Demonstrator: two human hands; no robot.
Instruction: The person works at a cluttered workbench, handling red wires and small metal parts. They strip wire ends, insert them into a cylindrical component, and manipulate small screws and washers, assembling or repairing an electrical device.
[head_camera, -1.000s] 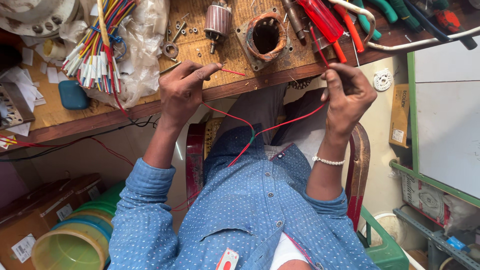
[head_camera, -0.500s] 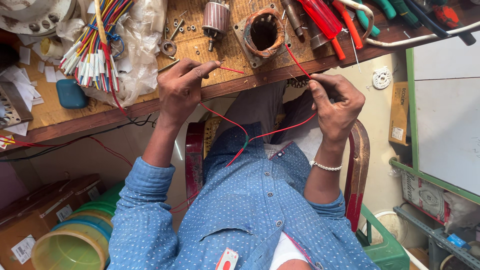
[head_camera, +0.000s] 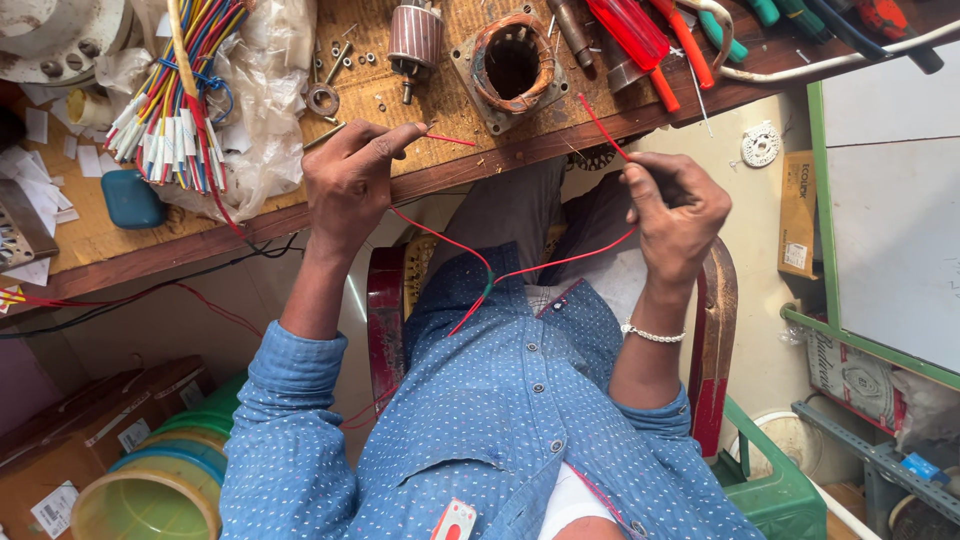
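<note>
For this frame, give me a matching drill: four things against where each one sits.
Things:
1. red wire
2. motor stator
3. bundle of coloured wires
4. red-handled screwdriver

Places:
A. on the bench, left of the left hand
B. held between both hands, sagging over the lap
C. on the bench, right of the stator
D. on the bench, above the gap between the left hand and the right hand

Pairs: 1-B, 2-D, 3-A, 4-C

Bright, even daylight w/ soft shadows under the workbench (head_camera: 300, 215); sharp focus, slight wide-angle stretch at edges.
</note>
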